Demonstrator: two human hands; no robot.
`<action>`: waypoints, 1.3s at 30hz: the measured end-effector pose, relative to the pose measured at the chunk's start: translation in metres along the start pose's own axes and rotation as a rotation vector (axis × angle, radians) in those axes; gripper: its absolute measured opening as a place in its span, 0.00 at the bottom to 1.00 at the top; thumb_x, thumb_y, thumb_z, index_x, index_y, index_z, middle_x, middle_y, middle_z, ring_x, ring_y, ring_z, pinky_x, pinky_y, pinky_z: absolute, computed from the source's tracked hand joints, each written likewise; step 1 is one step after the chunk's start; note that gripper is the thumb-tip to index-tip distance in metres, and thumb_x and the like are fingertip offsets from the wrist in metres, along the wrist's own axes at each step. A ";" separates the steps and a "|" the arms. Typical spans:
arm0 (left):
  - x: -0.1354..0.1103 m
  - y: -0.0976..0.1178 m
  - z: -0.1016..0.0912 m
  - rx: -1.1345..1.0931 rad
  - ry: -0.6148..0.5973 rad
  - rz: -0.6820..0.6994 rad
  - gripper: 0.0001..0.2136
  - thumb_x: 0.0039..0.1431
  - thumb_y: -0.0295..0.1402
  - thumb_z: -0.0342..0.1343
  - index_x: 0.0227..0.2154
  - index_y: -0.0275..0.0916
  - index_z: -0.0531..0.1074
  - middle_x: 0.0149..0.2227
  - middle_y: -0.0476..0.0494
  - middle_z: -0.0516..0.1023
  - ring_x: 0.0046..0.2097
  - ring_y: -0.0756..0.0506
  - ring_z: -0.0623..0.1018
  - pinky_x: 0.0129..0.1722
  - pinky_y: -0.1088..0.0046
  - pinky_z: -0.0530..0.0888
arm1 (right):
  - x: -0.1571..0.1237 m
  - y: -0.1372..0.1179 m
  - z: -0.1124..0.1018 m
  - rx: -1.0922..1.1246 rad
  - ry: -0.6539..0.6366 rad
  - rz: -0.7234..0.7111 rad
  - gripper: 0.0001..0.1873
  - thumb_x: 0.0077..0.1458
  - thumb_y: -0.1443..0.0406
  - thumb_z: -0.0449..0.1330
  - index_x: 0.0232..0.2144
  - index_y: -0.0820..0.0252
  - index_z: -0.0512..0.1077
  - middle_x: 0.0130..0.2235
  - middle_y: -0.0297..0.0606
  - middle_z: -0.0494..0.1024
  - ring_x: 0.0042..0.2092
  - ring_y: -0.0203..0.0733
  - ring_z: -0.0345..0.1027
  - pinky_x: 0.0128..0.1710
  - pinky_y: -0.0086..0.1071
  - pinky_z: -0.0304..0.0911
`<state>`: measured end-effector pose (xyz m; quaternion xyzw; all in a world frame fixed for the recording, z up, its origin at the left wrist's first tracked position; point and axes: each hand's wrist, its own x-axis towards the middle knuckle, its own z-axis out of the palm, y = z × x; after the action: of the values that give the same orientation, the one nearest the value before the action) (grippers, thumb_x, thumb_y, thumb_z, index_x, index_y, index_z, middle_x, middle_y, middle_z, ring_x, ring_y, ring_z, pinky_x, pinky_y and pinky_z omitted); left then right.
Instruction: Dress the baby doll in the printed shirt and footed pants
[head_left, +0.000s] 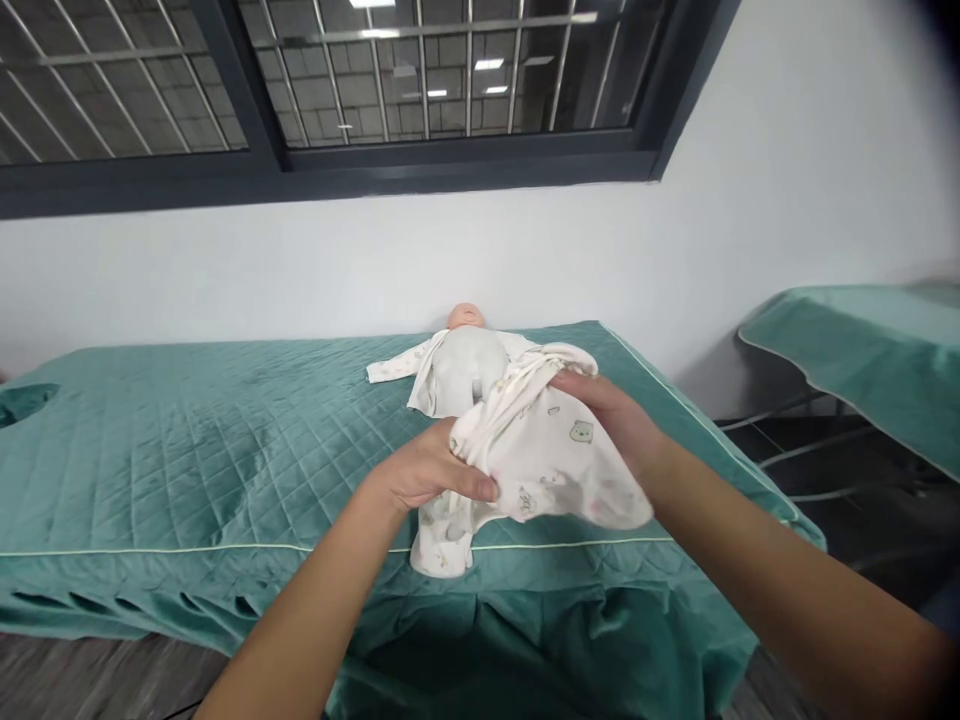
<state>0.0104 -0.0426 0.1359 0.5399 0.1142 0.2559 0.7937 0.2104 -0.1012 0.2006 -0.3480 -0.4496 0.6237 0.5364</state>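
Note:
Both hands hold a pair of white baby pants [555, 450] with small animal prints, above the front part of the bed. My left hand [435, 465] pinches the gathered waist edge, thumb on the near side. My right hand [600, 400] grips the other side of the waist, its fingertips partly hidden in the cloth. One leg hangs down at the left, the other spreads to the right. Beyond them a baby doll [471, 365] lies on its back, head toward the wall. It wears a light printed top [401, 364], sleeves spread and front open. The pants hide the doll's lower part.
A green quilted cover [187, 450] lies over the bed, with a face hole [26, 402] at the left end. Behind stand a white wall [300, 270] and a dark-framed window [450, 165]. Another green-covered bed [862, 340] is at the right.

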 end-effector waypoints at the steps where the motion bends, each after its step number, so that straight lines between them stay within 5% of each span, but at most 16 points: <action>1: 0.000 0.001 0.000 -0.024 0.027 0.041 0.37 0.34 0.32 0.77 0.53 0.34 0.76 0.46 0.35 0.83 0.51 0.32 0.81 0.54 0.57 0.76 | 0.002 0.004 -0.005 0.025 -0.021 0.016 0.23 0.54 0.56 0.66 0.50 0.61 0.74 0.40 0.42 0.83 0.47 0.53 0.77 0.51 0.44 0.70; 6: 0.000 0.016 0.010 -0.137 0.260 0.165 0.40 0.38 0.37 0.75 0.58 0.34 0.72 0.49 0.34 0.82 0.52 0.31 0.81 0.56 0.54 0.76 | 0.007 0.018 -0.027 -0.047 -0.199 0.070 0.31 0.48 0.57 0.72 0.53 0.62 0.74 0.44 0.44 0.83 0.48 0.51 0.77 0.51 0.42 0.70; 12: -0.001 0.028 0.022 -0.061 0.308 0.121 0.27 0.51 0.35 0.69 0.55 0.34 0.73 0.45 0.35 0.83 0.47 0.34 0.83 0.50 0.55 0.78 | 0.004 0.019 -0.036 -0.210 -0.513 0.166 0.36 0.47 0.51 0.73 0.54 0.64 0.74 0.48 0.45 0.81 0.48 0.48 0.76 0.48 0.36 0.70; 16: 0.005 0.032 0.024 0.069 0.362 0.118 0.23 0.51 0.37 0.70 0.48 0.33 0.76 0.43 0.36 0.83 0.43 0.38 0.83 0.45 0.61 0.79 | 0.006 0.010 -0.023 -0.193 -0.383 0.063 0.32 0.54 0.48 0.68 0.54 0.62 0.74 0.47 0.45 0.81 0.46 0.46 0.76 0.44 0.33 0.70; 22: 0.020 0.038 0.024 0.103 0.391 0.152 0.24 0.49 0.40 0.71 0.48 0.34 0.76 0.39 0.40 0.83 0.36 0.43 0.82 0.36 0.69 0.77 | 0.010 0.013 0.000 -0.378 -0.228 0.131 0.20 0.54 0.55 0.69 0.45 0.63 0.79 0.42 0.42 0.82 0.43 0.45 0.77 0.44 0.36 0.71; 28: 0.017 0.018 0.004 0.027 0.117 -0.112 0.30 0.43 0.37 0.75 0.51 0.33 0.77 0.45 0.33 0.83 0.45 0.37 0.83 0.49 0.62 0.77 | 0.024 0.017 -0.014 0.002 0.113 -0.053 0.24 0.54 0.61 0.66 0.53 0.59 0.74 0.46 0.42 0.83 0.48 0.52 0.77 0.50 0.44 0.71; 33: 0.020 0.003 -0.002 -0.061 0.227 -0.020 0.29 0.44 0.35 0.73 0.51 0.32 0.77 0.47 0.31 0.83 0.46 0.35 0.83 0.51 0.59 0.77 | 0.023 0.031 -0.022 0.143 0.132 0.097 0.23 0.58 0.62 0.62 0.55 0.62 0.73 0.46 0.45 0.83 0.50 0.53 0.77 0.51 0.44 0.71; 39: 0.031 -0.009 -0.003 -0.018 0.441 0.062 0.26 0.47 0.39 0.72 0.49 0.32 0.77 0.43 0.36 0.84 0.40 0.39 0.83 0.45 0.61 0.78 | 0.011 0.066 -0.032 -0.001 -0.017 0.255 0.26 0.51 0.56 0.71 0.49 0.64 0.77 0.47 0.46 0.82 0.46 0.49 0.78 0.50 0.39 0.71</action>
<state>0.0375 -0.0270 0.1292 0.4668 0.2661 0.3934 0.7460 0.2138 -0.0853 0.1287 -0.3971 -0.4065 0.6896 0.4489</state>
